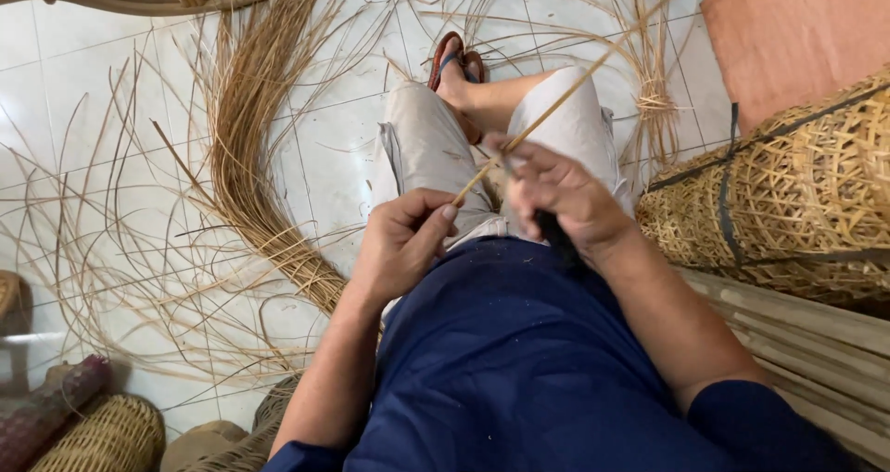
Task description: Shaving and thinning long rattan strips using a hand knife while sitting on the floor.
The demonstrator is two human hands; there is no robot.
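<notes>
My left hand (400,240) pinches the near end of a long thin rattan strip (573,86) that runs up and to the right over my knees. Close beside it, my right hand (556,198) grips a dark-handled knife (553,231), its thumb and fingers pressed against the strip. The blade itself is hidden by the fingers. I sit with light trousers (422,143) on, one foot in a sandal (451,59).
A thick bundle of rattan strands (250,147) curves across the white tiled floor (65,92) at left, with loose strands scattered around. Woven baskets (788,194) lie at right, wooden slats (807,342) below them, small baskets (102,435) bottom left.
</notes>
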